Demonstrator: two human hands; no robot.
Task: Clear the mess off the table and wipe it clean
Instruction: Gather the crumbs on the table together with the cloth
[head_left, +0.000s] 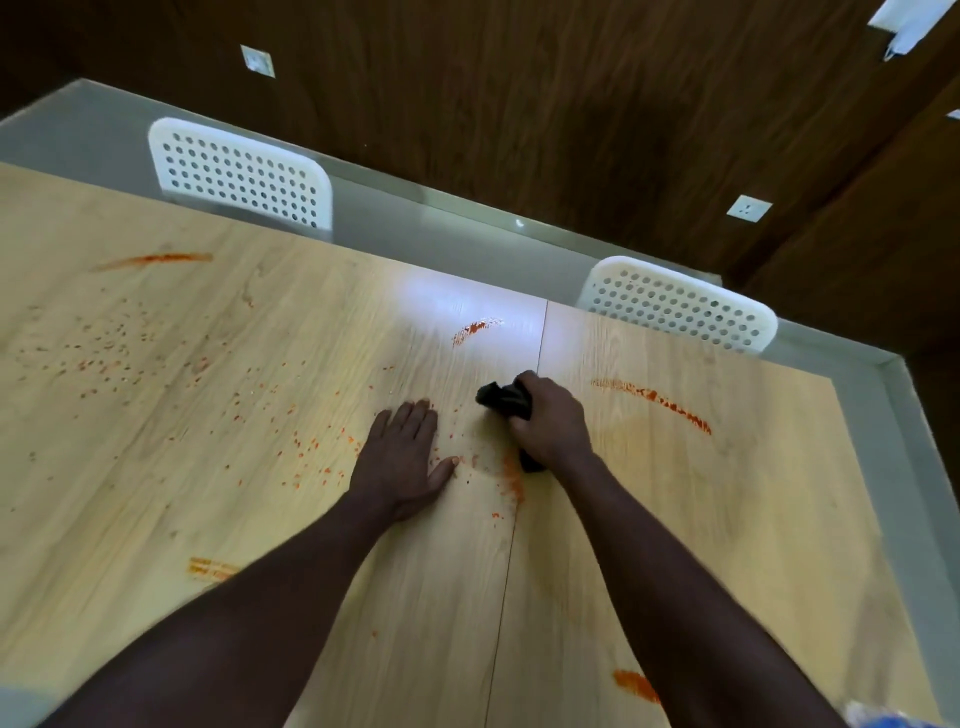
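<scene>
Black cloth (503, 401): bunched, mid-tabletop, lying on the seam (506, 571) between the two boards. Right hand (550, 420) grips it, fingers curled round the wad, pressing it to the surface. A ridge of orange-red crumbs (511, 480) sits against the cloth's near end.

Left hand (405, 457): flat, palm down, fingers straight, holding nothing, just left of the seam. Loose specks (322, 452) lie beside it and scatter far to the left.

Smears: one right of the cloth (660, 402), one beyond it (472, 328), one far left (156, 258), one near left (208, 567), one near right (636, 685).

Bare tabletop (701, 519) runs from the right forearm to the right edge.

Far edge: two white perforated chairs, left (244, 174) and right (680, 306), close against it. A grey floor strip (415, 208) borders the far and right edges, with a dark wood wall (519, 104) behind.
</scene>
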